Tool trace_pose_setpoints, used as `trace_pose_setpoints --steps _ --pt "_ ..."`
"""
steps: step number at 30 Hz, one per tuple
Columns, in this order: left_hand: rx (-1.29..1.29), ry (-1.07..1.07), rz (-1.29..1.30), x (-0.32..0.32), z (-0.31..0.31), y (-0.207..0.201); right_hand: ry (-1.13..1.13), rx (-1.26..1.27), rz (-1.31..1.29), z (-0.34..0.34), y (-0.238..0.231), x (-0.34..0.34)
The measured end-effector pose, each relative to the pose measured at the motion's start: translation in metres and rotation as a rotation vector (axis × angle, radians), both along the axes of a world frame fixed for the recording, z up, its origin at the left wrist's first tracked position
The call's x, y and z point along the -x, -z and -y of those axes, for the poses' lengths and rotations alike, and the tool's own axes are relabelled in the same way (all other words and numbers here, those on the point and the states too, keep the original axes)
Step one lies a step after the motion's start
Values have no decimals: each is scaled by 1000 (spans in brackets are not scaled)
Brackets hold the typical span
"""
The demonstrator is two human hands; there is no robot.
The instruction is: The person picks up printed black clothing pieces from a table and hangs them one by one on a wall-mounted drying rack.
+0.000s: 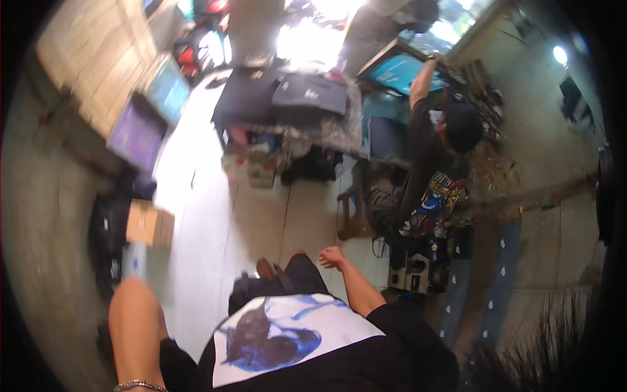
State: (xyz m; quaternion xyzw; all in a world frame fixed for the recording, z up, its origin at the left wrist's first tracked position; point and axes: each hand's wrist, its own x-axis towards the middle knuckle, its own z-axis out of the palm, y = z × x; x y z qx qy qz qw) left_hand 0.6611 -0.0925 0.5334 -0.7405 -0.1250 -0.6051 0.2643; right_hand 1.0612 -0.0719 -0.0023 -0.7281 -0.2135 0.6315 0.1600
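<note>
My right hand (332,257) hangs at my right side, just in front of my dark trousers (302,276). Its fingers are curled in and I see nothing held in them. On the left, my left arm (134,320) is bent with its elbow forward, and a bracelet (140,385) shows at the wrist by the lower edge. The left hand itself is out of the picture. Below my chest spreads a black shirt with a white and blue printed panel (281,340). Neither arm touches any object that I can make out.
Ahead stands a worktable with dark cases (310,95) on top. At the right a person in a black cap (464,127) sits, one arm stretched toward a blue-lined glass case (398,72). A cardboard box (149,223) and black bags (108,238) line the left wall.
</note>
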Motion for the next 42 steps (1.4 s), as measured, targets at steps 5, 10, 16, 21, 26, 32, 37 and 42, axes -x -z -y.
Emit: trace_pose_setpoints --steps 5,10,16,21,26,32,37,42 --pt "227 9 79 -17 -169 31 258 19 -113 -154 12 3" --pt "900 -300 65 -54 -311 161 716 -102 -500 -338 34 4" --pt "1656 -658 -43 -41 -385 383 1282 -198 -560 -521 62 -4" --pt "2037 -683 -180 -29 -443 427 1404 -35 -341 -571 80 -19" --pt "2147 -669 -233 -4 -485 443 1294 145 -174 -586 57 0" --pt "2119 -464 -286 26 -556 472 1183 -732 -205 -618 -26 16" --pt "1891 -140 -296 33 -657 483 755 -1078 -22 -638 -163 54" --pt "2169 479 68 -28 -770 436 553 -1138 103 -629 -271 96"
